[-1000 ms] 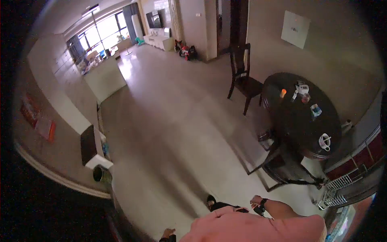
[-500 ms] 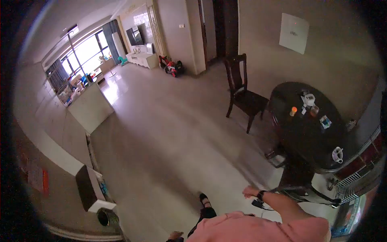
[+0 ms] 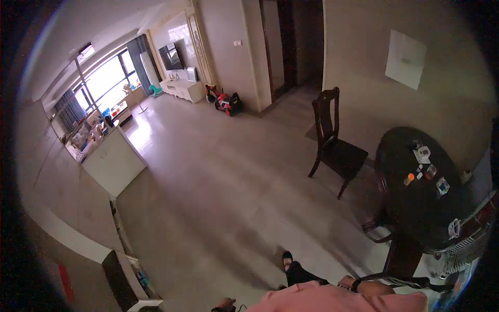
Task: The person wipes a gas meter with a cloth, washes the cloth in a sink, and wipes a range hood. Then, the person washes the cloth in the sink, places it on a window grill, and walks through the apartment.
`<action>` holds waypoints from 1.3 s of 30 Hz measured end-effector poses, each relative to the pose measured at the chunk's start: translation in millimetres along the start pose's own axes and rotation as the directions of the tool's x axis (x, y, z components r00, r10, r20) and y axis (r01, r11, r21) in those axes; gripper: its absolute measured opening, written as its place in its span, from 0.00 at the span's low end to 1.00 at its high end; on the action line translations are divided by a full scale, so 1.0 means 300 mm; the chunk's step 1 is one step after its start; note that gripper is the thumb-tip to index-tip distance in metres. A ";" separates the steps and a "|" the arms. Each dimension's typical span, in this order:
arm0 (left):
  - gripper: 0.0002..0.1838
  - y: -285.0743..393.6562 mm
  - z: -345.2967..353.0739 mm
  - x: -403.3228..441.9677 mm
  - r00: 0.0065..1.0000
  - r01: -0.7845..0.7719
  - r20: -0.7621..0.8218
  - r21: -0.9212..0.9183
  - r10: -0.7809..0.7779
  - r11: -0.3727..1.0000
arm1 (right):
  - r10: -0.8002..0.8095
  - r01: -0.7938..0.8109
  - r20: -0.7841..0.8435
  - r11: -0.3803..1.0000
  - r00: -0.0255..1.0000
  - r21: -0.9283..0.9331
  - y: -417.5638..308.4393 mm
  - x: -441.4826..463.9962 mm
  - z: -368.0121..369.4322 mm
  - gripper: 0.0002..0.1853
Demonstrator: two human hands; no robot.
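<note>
Low in the view, my left hand (image 3: 226, 302) hangs beside the pink shirt (image 3: 317, 299), small and dim, with its finger pose unclear. My right hand (image 3: 346, 281), with a dark band at the wrist, is at the other side of the shirt. Its fingers look curled, and whatever they may hold is hidden. A dark chair (image 3: 405, 257) by the round table is nearest to this hand. One foot in a dark shoe (image 3: 287, 256) shows on the floor ahead of the shirt.
The dark round table (image 3: 416, 208) bears a cup (image 3: 454, 228), an orange-topped item (image 3: 410, 177) and small packs. Another chair (image 3: 340, 156) stands beyond it. A low cabinet (image 3: 118, 281) is at lower left, a white counter (image 3: 115, 161) farther up, and red toys (image 3: 226, 103) by the far wall.
The view has shifted, so the table and chairs sit lower and farther right. My right hand has dropped closer to the shirt and lower in view. The foot's position has changed.
</note>
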State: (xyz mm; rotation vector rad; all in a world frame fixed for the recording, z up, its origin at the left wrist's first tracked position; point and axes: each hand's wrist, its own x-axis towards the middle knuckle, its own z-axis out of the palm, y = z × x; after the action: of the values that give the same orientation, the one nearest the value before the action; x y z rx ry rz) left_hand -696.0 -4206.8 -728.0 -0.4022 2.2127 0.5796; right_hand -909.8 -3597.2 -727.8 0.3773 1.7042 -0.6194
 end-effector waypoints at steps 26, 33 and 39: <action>0.16 -0.307 -1.223 0.918 0.993 0.093 -0.043 -0.304 -0.111 0.948 | -0.184 0.195 -0.104 0.975 0.977 0.104 -2.143 0.553 -0.683 0.13; 0.15 -0.661 -1.602 1.043 0.991 -0.013 -0.132 -0.239 -0.020 0.971 | -0.437 0.449 0.136 0.891 0.889 -0.070 -2.523 0.724 -0.505 0.14; 0.15 -0.877 -1.900 1.203 0.987 0.061 -0.067 -0.676 -0.144 0.734 | -0.062 0.060 0.034 0.996 0.997 0.059 -3.037 0.628 -0.418 0.14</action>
State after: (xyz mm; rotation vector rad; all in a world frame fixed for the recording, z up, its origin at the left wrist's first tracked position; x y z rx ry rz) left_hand -1158.5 -4763.7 -748.1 -0.9473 1.9995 1.3347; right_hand -1562.8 -4271.3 -713.8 0.3539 1.6710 -0.7174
